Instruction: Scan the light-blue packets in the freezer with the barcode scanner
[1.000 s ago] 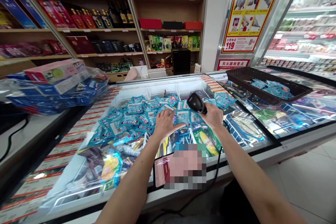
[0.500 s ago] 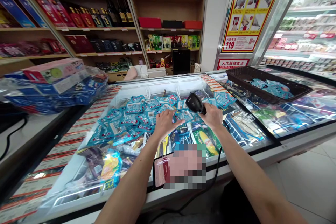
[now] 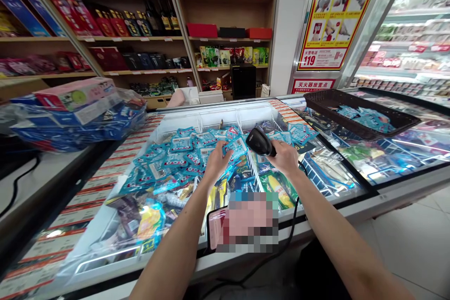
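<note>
My right hand (image 3: 285, 157) is wrapped round the handle of a black handheld barcode scanner (image 3: 258, 141), its head pointing left. A cable runs down from the scanner past the freezer's front edge. My left hand (image 3: 217, 159) is closed, thumb and fingers pinching the left end of a small light-blue packet (image 3: 237, 147). The packet's barcode side faces up, just left of the scanner head. Many similar blue packets (image 3: 179, 159) lie heaped on the glass lid around and left of my left hand. Part of the held packet is hidden by my fingers.
A brown basket (image 3: 316, 99) with some blue packets stands on the freezer at the right. Plastic-wrapped boxes (image 3: 75, 112) sit at the left. A phone (image 3: 217, 227), partly blurred out, lies at the front edge. Shelves of boxes and bottles stand behind.
My left hand has gone from spread fingers above the packets to pinching one, now lifted and tilted near the scanner. The scanner has shifted slightly left and down.
</note>
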`<state>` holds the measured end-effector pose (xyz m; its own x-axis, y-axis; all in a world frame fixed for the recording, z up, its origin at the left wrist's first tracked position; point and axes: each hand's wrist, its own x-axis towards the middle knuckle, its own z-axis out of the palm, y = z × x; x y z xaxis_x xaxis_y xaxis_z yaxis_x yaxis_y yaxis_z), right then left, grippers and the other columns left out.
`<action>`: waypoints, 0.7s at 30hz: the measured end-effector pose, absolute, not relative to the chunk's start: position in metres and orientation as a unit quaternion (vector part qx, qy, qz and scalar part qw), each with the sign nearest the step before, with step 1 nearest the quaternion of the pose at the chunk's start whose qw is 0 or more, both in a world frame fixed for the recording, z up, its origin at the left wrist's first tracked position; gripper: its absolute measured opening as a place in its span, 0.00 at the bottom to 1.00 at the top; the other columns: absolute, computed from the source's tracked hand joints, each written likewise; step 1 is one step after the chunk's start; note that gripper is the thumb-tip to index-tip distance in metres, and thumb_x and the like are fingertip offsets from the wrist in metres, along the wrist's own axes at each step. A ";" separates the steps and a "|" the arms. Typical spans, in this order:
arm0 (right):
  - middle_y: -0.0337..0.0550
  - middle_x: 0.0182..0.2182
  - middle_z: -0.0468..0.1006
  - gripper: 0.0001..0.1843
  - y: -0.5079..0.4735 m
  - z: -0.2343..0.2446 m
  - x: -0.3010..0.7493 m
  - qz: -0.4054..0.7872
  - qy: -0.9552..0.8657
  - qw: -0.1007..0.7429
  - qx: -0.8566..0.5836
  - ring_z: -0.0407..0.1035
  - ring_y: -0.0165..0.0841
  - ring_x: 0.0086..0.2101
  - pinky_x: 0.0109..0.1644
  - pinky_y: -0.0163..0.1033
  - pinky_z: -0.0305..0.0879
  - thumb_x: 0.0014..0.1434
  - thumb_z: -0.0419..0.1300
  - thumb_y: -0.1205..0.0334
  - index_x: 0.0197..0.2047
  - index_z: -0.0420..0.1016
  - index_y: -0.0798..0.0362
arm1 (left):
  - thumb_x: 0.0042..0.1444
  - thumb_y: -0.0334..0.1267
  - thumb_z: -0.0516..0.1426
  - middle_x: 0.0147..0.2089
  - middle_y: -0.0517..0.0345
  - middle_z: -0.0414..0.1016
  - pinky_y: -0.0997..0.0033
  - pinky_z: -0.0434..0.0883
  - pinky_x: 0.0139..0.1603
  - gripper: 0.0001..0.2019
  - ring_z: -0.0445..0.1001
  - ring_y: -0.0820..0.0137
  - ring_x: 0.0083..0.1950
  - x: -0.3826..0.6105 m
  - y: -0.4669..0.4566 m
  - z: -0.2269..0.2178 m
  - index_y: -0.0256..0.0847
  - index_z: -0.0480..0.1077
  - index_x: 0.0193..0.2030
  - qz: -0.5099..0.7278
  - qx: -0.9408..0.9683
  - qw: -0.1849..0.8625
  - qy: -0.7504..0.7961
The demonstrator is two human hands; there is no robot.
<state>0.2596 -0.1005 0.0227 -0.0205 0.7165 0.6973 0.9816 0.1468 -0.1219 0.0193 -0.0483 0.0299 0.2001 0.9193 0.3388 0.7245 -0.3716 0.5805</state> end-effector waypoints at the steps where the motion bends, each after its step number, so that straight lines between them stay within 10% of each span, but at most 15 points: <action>1: 0.43 0.30 0.75 0.12 -0.101 0.023 0.259 -0.202 -0.694 0.324 -0.610 0.68 0.34 0.34 0.31 0.34 0.53 0.52 0.56 0.55 0.38 0.71 0.52 | 0.55 0.49 0.50 0.29 0.58 0.67 0.73 0.57 0.28 0.20 0.66 0.69 0.28 0.019 -0.048 0.029 0.40 0.60 0.50 0.336 0.757 0.150 0.541; 21: 0.43 0.34 0.76 0.13 -0.103 0.021 0.259 -0.184 -0.742 0.309 -0.566 0.69 0.34 0.37 0.36 0.34 0.58 0.52 0.56 0.61 0.42 0.70 0.51 | 0.54 0.46 0.51 0.32 0.61 0.68 0.75 0.56 0.27 0.16 0.62 0.75 0.23 0.016 -0.044 0.031 0.42 0.59 0.47 0.383 0.729 0.173 0.540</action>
